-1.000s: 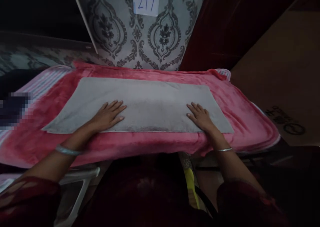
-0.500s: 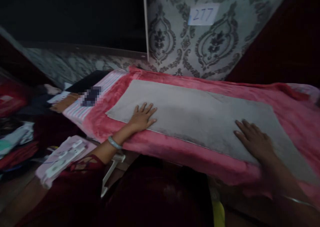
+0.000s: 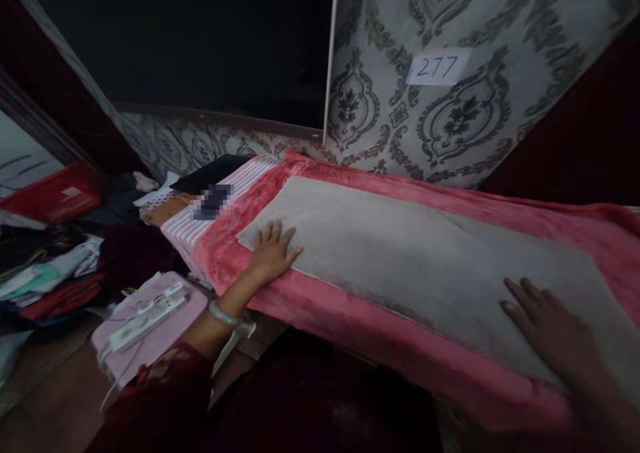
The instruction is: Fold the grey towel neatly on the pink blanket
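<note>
A long grey cloth [image 3: 400, 240] is spread flat over a pink plush blanket [image 3: 320, 306]. On the cloth's near left edge lies my left hand [image 3: 273, 250], palm down with fingers spread, close to the left corner. A pale bangle [image 3: 223, 313] circles that wrist. Toward the right end of the same cloth, my right hand [image 3: 547, 320] rests palm down, its fingers stretched out and in shadow. Neither hand grips anything. Slight wrinkles and a darker patch show along the cloth's near side.
Behind the blanket hangs a large dark screen [image 3: 200, 46], beside patterned wallpaper with a paper marked 277 [image 3: 440, 66]. A blurred-out object [image 3: 214, 202] lies on striped fabric at left. A power strip [image 3: 147, 320] sits on a pink stool [image 3: 165, 343]. Clothes [image 3: 55, 273] and a red box [image 3: 55, 193] are further left.
My left hand has slid left along the cloth toward its corner. My right hand stays near the right end. The camera view has swung left and up, so the scene sits further right and lower.
</note>
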The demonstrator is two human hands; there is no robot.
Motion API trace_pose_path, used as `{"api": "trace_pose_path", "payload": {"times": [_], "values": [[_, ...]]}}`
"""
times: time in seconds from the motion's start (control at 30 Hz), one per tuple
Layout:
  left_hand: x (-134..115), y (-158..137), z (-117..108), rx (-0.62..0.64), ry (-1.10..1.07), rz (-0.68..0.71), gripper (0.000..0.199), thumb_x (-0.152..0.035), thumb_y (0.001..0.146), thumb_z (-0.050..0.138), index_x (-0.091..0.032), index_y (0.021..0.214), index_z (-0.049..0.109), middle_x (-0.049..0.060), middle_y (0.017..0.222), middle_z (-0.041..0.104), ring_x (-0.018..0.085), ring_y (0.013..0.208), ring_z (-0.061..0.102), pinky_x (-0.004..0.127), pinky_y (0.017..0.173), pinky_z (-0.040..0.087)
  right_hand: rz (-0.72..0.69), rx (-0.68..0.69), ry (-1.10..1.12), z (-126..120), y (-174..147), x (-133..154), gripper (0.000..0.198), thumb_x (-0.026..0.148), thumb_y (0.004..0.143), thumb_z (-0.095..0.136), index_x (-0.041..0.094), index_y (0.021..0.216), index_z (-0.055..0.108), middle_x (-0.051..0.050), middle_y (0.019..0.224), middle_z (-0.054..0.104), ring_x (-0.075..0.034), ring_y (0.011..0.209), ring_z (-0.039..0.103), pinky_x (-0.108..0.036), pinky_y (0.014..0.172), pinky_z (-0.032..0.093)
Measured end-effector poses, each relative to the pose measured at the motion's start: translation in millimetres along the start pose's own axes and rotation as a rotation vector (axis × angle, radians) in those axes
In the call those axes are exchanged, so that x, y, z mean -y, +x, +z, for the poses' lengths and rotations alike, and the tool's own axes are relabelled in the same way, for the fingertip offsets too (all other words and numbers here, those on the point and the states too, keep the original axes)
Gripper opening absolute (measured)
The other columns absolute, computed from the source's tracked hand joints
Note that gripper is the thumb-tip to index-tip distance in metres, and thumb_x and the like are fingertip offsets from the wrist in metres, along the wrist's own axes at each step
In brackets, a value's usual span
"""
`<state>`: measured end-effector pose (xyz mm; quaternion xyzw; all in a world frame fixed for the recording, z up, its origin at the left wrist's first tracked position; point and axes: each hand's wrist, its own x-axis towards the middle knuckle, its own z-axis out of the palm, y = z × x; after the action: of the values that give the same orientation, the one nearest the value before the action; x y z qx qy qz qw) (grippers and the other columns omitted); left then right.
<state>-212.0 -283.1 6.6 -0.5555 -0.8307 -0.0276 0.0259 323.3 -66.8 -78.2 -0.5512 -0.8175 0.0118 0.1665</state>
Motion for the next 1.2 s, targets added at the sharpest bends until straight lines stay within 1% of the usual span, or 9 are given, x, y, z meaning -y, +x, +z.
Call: {"api": "trace_pose_path", "payload": {"times": [0.13, 0.23, 0.37, 0.47, 0.6, 0.77, 0.9, 1.0, 1.2], "values": [[13.6, 6.5, -9.0, -0.007, 0.005, 0.011, 0.058, -0.053, 0.098, 0.04, -0.022, 0.146, 0.051, 0.017, 0.153, 0.047, 0.035, 0.144, 0.041, 0.053, 0.114, 0.036, 0.043, 0.01, -0.06, -4.7, 2.4, 10.7, 0.068, 0.064, 0.092, 0.027, 0.034, 0.149, 0.049, -0.008, 0.157, 0.045, -0.042, 0.142, 0.041, -0.073, 0.104, 0.039], [7.5, 37.6, -16.4, -0.034, -0.059, 0.184, 0.047, -0.042, 0.098, 0.041, -0.023, 0.139, 0.057, 0.013, 0.146, 0.055, 0.028, 0.137, 0.049, 0.045, 0.114, 0.04, 0.055, 0.0, -0.105, -5.8, 9.6, 21.7, 0.066, 0.06, 0.094, 0.027, 0.031, 0.148, 0.05, -0.009, 0.155, 0.046, -0.039, 0.141, 0.043, -0.069, 0.102, 0.045], [-29.5, 101.5, -22.5, 0.083, -0.117, 0.456, 0.056, -0.041, 0.099, 0.041, -0.018, 0.15, 0.044, 0.014, 0.16, 0.038, 0.025, 0.149, 0.034, 0.042, 0.122, 0.028, -0.017, 0.004, -0.136, -5.7, 36.3, 52.4, 0.063, 0.054, 0.097, 0.025, 0.03, 0.151, 0.047, -0.009, 0.158, 0.042, -0.036, 0.144, 0.04, -0.064, 0.104, 0.045], [-59.0, 144.9, -21.9, 0.156, -0.109, 0.488, 0.064, -0.046, 0.099, 0.039, -0.018, 0.157, 0.032, 0.015, 0.166, 0.024, 0.026, 0.154, 0.022, 0.05, 0.124, 0.019, -0.102, 0.022, -0.145, -1.8, 65.9, 78.7, 0.059, 0.052, 0.098, 0.027, 0.033, 0.151, 0.046, -0.007, 0.16, 0.039, -0.034, 0.145, 0.038, -0.064, 0.106, 0.042], [-73.1, 176.4, -10.2, 0.141, -0.085, 0.42, 0.063, -0.051, 0.1, 0.033, -0.024, 0.157, 0.031, 0.012, 0.167, 0.02, 0.028, 0.155, 0.015, 0.057, 0.122, 0.014, -0.159, 0.034, -0.143, 10.0, 97.6, 90.2, 0.058, 0.052, 0.098, 0.03, 0.034, 0.151, 0.046, -0.006, 0.159, 0.041, -0.034, 0.144, 0.039, -0.065, 0.107, 0.04], [-49.7, 193.7, -0.2, 0.123, -0.078, 0.254, 0.069, -0.061, 0.098, 0.028, -0.03, 0.159, 0.028, 0.01, 0.168, 0.017, 0.033, 0.155, 0.014, 0.065, 0.119, 0.013, -0.171, 0.007, -0.139, 18.9, 112.9, 51.0, 0.058, 0.055, 0.098, 0.027, 0.038, 0.151, 0.044, -0.002, 0.16, 0.04, -0.032, 0.146, 0.037, -0.064, 0.11, 0.037], [-15.2, 216.1, -9.2, 0.152, -0.037, 0.019, 0.071, -0.063, 0.097, 0.022, -0.029, 0.16, 0.025, 0.01, 0.168, 0.016, 0.037, 0.155, 0.012, 0.071, 0.117, 0.013, -0.009, 0.042, -0.156, 7.7, 121.1, 6.3, 0.058, 0.055, 0.099, 0.027, 0.037, 0.152, 0.044, -0.003, 0.16, 0.04, -0.034, 0.146, 0.037, -0.068, 0.11, 0.035], [0.5, 232.7, -14.5, 0.156, -0.038, -0.068, 0.073, -0.062, 0.096, 0.019, -0.028, 0.16, 0.025, 0.008, 0.169, 0.013, 0.038, 0.155, 0.009, 0.072, 0.116, 0.015, 0.138, 0.067, -0.162, -4.4, 130.1, -14.3, 0.06, 0.056, 0.098, 0.03, 0.034, 0.153, 0.043, -0.006, 0.161, 0.038, -0.036, 0.146, 0.037, -0.07, 0.11, 0.033], [2.0, 236.5, -15.4, 0.038, -0.085, -0.08, 0.071, -0.058, 0.098, 0.017, -0.022, 0.158, 0.031, 0.011, 0.167, 0.022, 0.042, 0.153, 0.016, 0.075, 0.11, 0.025, 0.286, 0.05, -0.136, -15.5, 148.2, -24.2, 0.059, 0.056, 0.099, 0.033, 0.032, 0.151, 0.046, -0.007, 0.16, 0.039, -0.038, 0.146, 0.035, -0.072, 0.11, 0.031]]}}
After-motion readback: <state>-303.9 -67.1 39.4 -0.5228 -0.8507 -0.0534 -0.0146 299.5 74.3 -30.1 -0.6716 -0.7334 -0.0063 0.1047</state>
